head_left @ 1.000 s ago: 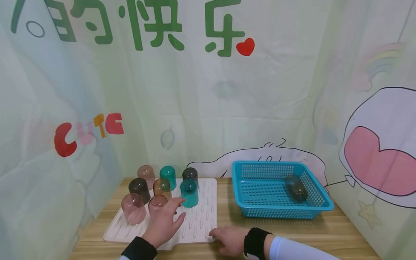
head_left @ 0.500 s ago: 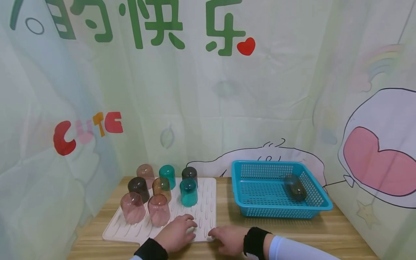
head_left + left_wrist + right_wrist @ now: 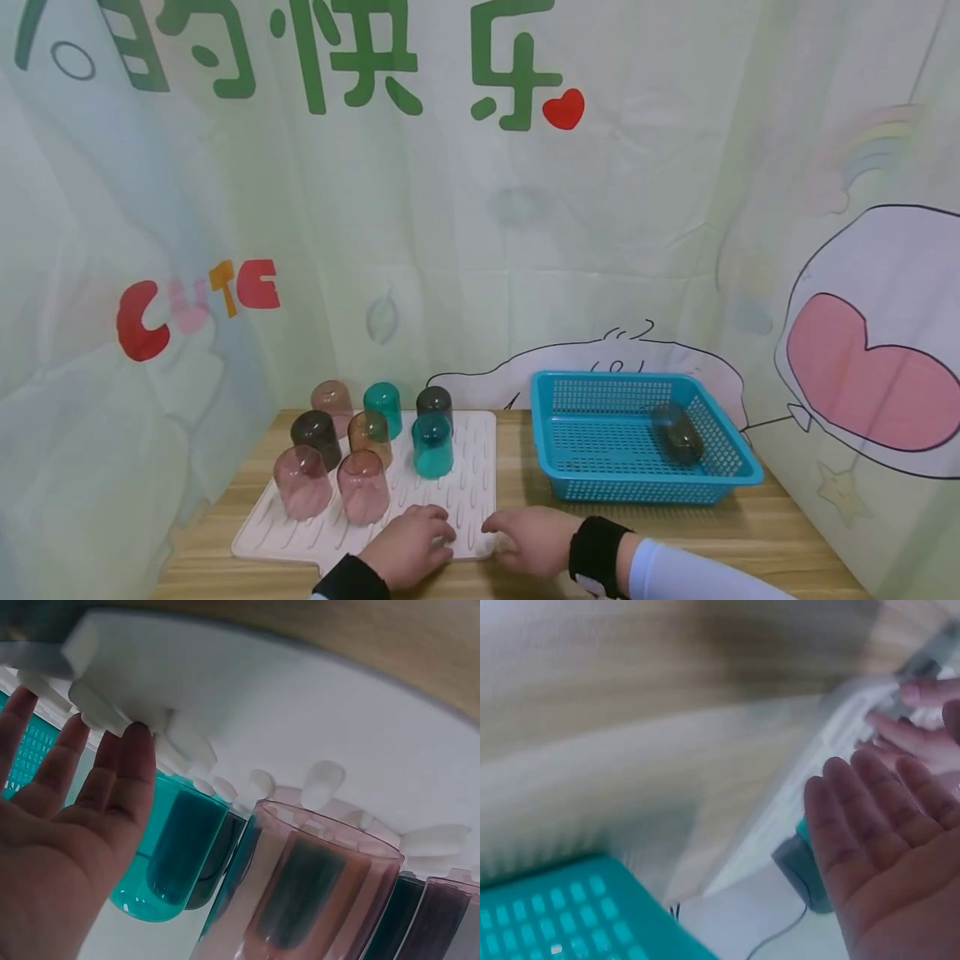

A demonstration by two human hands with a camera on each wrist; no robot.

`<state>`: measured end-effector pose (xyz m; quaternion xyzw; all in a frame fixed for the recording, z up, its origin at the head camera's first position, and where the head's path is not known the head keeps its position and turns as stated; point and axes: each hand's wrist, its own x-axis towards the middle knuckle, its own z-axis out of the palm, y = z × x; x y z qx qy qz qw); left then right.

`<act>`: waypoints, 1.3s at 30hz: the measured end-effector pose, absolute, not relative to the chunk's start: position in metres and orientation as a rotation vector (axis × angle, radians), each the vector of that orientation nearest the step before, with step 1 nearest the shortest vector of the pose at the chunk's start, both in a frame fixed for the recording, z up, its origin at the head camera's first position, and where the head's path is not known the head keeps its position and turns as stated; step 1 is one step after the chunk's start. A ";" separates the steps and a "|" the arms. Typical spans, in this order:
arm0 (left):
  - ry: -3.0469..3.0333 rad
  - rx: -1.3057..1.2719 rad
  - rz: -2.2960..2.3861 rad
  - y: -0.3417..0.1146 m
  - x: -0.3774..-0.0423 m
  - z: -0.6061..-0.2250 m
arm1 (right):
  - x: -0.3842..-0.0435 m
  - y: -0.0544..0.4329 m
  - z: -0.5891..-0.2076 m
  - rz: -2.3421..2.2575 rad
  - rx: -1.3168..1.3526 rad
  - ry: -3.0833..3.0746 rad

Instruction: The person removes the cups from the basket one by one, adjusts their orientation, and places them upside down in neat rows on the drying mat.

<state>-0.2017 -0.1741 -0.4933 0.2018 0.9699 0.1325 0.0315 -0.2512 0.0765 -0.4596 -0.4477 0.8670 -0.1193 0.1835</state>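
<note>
Several tinted glass cups stand upside down on a white ridged drying mat [image 3: 471, 467]. Nearest my left hand [image 3: 411, 546] is a pink cup [image 3: 363, 487]; another pink cup [image 3: 302, 482] is to its left. Behind are a teal cup [image 3: 432, 446], an amber cup [image 3: 371, 437] and a dark cup [image 3: 316, 437]. My left hand rests at the mat's front edge, and its relaxed fingers [image 3: 131, 769] touch the ridges. At the mat's right front corner my right hand [image 3: 536, 540] has loose, extended fingers [image 3: 870, 795]. Neither hand holds anything.
A blue perforated basket [image 3: 645, 492] stands at the right on the wooden table [image 3: 780, 542], with a dark see-through cup [image 3: 678, 437] lying on its side within. A printed curtain [image 3: 480, 233] hangs close behind and at both sides.
My left hand has drawn away from the front pink cup, moving right and toward me to the mat's front edge. My right hand has stayed near the mat's corner.
</note>
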 end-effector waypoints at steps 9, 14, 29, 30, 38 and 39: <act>2.986 0.630 0.419 -0.174 -0.201 -0.493 | -0.258 0.095 -0.417 -0.456 -1.226 2.680; 2.973 0.590 0.424 -0.173 -0.201 -0.490 | -0.278 0.119 -0.394 -0.521 -1.145 2.855; 2.949 0.531 0.442 -0.172 -0.200 -0.489 | -0.353 0.228 -0.377 -0.328 -0.644 3.149; 2.949 0.534 0.443 -0.172 -0.199 -0.489 | -0.359 0.235 -0.381 -0.303 -0.612 3.153; 2.947 0.534 0.433 -0.171 -0.198 -0.489 | -0.379 0.278 -0.396 -0.251 -0.405 3.095; 2.943 0.529 0.435 -0.170 -0.199 -0.489 | -0.378 0.281 -0.396 -0.249 -0.386 3.081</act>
